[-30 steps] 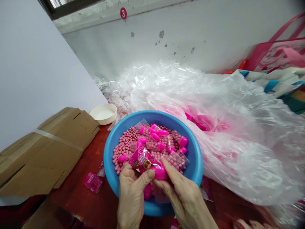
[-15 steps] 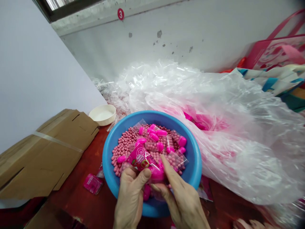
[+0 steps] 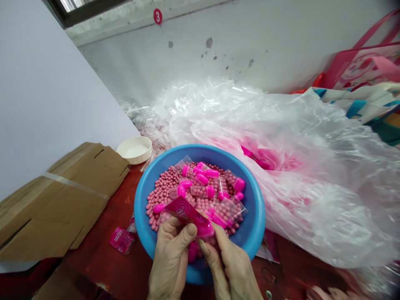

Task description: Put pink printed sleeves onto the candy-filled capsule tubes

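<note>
My left hand (image 3: 170,258) pinches a pink printed packet with a bright pink cap (image 3: 191,215) over the near edge of a blue bowl (image 3: 253,216). My right hand (image 3: 229,264) is closed beside it, its fingers pressed against the same packet from the right. The bowl is full of small pink candy balls (image 3: 162,187). Several clear packets with pink caps (image 3: 206,183) lie on top of the balls.
A flattened cardboard box (image 3: 62,200) lies at the left, with a white dish (image 3: 135,149) behind it. A small pink packet (image 3: 121,240) lies on the red table (image 3: 118,271). Crumpled clear plastic sheeting (image 3: 296,166) covers the right; coloured bags (image 3: 362,71) stand behind.
Both hands have drawn slightly nearer and lower. The packet has tilted flatter, its printed face turned away, and the right hand's fingers have curled in under it.
</note>
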